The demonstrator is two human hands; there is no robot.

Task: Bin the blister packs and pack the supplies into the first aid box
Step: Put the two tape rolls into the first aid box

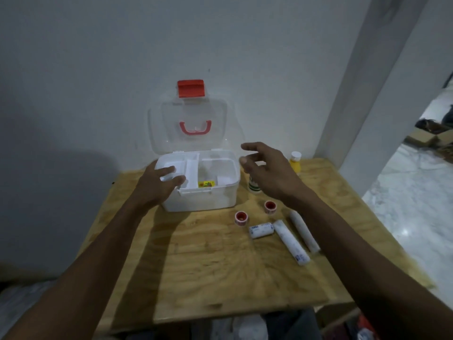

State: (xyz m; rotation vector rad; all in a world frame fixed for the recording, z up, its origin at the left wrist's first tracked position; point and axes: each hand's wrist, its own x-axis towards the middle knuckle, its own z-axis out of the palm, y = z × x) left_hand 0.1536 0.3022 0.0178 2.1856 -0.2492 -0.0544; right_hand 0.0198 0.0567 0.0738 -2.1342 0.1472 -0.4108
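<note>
White box (201, 197) open on the table (210, 266), both hands empty.
Left hand (159, 185) rests spread on its left rim; right hand (267, 173) hovers spread beside it, above bottles (295, 163), rolls (290, 241).

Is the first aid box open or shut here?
Open. The first aid box has its clear lid standing upright against the wall, exposing the inner compartments.

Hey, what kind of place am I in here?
Probably a room in a home, not a clinic: a bare plywood table pushed into a plain white wall corner, a marble-look floor, and cardboard boxes on the floor beyond.
</note>
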